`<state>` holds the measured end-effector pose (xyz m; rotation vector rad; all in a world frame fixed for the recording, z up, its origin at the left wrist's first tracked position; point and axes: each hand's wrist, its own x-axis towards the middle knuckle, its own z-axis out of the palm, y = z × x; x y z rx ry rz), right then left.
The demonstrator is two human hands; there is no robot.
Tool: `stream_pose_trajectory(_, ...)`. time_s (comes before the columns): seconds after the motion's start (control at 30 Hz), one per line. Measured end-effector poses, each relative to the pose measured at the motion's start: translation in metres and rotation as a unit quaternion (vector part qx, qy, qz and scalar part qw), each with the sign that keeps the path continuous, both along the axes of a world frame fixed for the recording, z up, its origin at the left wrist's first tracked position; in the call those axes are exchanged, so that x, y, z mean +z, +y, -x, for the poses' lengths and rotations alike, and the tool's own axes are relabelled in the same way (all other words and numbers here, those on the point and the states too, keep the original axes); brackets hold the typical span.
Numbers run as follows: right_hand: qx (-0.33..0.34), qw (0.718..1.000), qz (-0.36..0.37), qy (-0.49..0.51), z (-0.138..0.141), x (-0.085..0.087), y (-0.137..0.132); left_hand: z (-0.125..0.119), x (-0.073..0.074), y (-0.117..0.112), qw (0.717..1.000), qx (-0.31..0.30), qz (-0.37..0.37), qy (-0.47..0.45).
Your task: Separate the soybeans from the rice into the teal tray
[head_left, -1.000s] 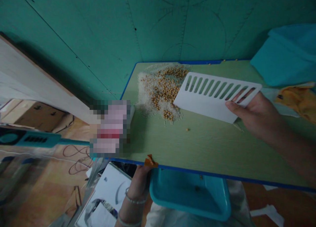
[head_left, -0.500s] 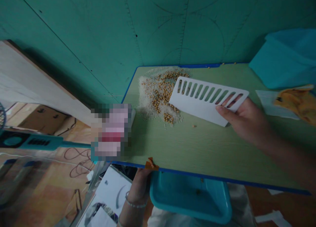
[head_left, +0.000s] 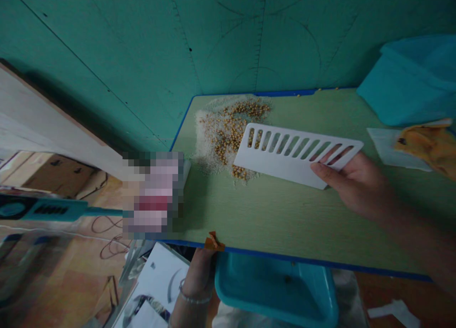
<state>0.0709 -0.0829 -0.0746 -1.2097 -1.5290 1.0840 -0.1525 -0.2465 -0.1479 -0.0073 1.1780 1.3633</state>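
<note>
My right hand [head_left: 356, 185] grips the right end of a white slotted scraper board [head_left: 281, 159], held on edge on the green table [head_left: 270, 218]. The board's left end reaches into a pile of yellow beans mixed with white grains [head_left: 228, 128] at the table's far left corner. My left hand [head_left: 199, 275] is below the table's front edge, closed on the left rim of a teal plastic tray [head_left: 274, 294] held under that edge. A bracelet sits on that wrist.
A teal wall stands behind the table. A teal bag [head_left: 409, 81] and a yellow cloth on white paper [head_left: 423, 142] lie at the right. A blurred pink object [head_left: 153, 195] sits at the table's left edge. Papers [head_left: 156, 280] and cables lie on the floor below.
My right hand has slid the board leftward, further into the bean and grain pile. The loose bean in front of it is now hidden. The left hand and tray have stayed put.
</note>
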Motion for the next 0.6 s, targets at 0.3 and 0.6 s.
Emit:
stream_pose_trajectory(0.3,0.021,1.000,-0.011,-0.001,-0.001,0.002,-0.011,-0.001,0.010,0.007,1.000,0.024,0.017,0.002)
stream_pose_trajectory(0.6,0.069,0.997,-0.018,-0.006,-0.005,0.003,-0.016,-0.003,0.013,0.005,1.000,0.010,0.005,0.019)
